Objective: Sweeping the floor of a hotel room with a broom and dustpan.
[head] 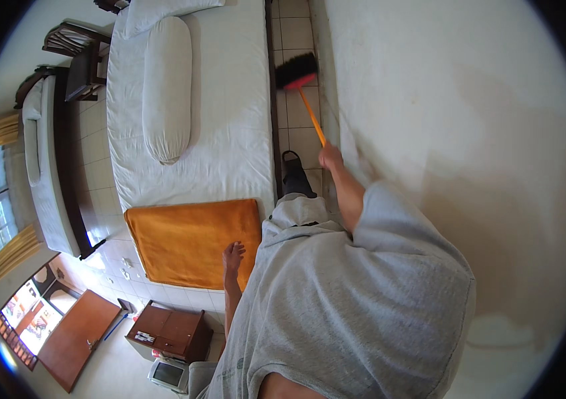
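Observation:
My right hand (331, 156) grips the orange handle of a broom (313, 115). The broom's black bristles and red head lie over the tiled floor strip between the bed and the wall. My left hand (233, 256) hangs with bent fingers over the orange folded blanket (188, 239) at the foot of the bed; it holds nothing, and whether it touches the blanket cannot be told. A white bolster (167, 90) lies on the white-sheeted bed (228, 124).
The white wall (437, 114) runs close along the right of the narrow floor strip. At left stand a wooden chair (83, 70) and a second bed (48, 174). A brown cabinet (168, 331), a small television (168, 374) and a wooden door (78, 339) are lower left.

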The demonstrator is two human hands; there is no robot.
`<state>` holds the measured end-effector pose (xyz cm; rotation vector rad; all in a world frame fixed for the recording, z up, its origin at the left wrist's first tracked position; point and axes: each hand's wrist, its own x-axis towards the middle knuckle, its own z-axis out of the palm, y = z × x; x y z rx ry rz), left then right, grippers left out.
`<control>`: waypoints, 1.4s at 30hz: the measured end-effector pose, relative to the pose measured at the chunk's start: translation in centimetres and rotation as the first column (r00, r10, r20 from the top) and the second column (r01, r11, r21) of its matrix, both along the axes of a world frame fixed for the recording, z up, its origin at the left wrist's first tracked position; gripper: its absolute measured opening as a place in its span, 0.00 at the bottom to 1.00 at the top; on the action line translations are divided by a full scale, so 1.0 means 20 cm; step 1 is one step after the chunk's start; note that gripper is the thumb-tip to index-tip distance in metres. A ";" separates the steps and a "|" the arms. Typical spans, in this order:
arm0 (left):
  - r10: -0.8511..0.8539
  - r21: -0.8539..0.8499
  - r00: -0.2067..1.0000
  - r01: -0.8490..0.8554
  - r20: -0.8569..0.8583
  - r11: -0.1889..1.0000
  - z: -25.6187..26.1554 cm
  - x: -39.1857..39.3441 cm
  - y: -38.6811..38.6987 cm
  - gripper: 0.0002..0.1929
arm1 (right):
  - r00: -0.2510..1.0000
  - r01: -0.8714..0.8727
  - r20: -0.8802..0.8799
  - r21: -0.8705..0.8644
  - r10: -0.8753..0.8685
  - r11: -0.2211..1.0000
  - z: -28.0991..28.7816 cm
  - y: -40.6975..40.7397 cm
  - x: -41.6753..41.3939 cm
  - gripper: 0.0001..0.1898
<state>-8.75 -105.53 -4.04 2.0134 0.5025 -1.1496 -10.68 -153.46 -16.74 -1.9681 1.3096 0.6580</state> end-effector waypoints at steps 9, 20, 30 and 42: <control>-0.158 0.001 0.983 0.159 -0.090 0.987 -0.13 -0.03 0.13 0.17 | 0.925 0.380 -0.232 0.535 -0.301 0.755 0.18 0.36 -0.66 0.13; 0.083 -0.071 0.993 -0.077 0.085 0.994 0.01 0.18 0.09 0.16 | 0.973 -0.084 0.209 -0.086 0.101 0.993 0.90 0.00 0.00 0.12; -0.208 0.011 0.975 0.210 -0.080 0.978 -0.01 -0.05 0.11 0.16 | 0.990 -0.045 0.126 -0.096 0.057 0.994 0.49 -0.64 0.74 0.16; 0.000 -0.004 1.000 0.000 -0.021 1.000 -0.03 0.15 0.02 0.17 | 0.965 -0.226 0.127 -0.028 0.228 0.974 0.02 0.05 -0.16 0.09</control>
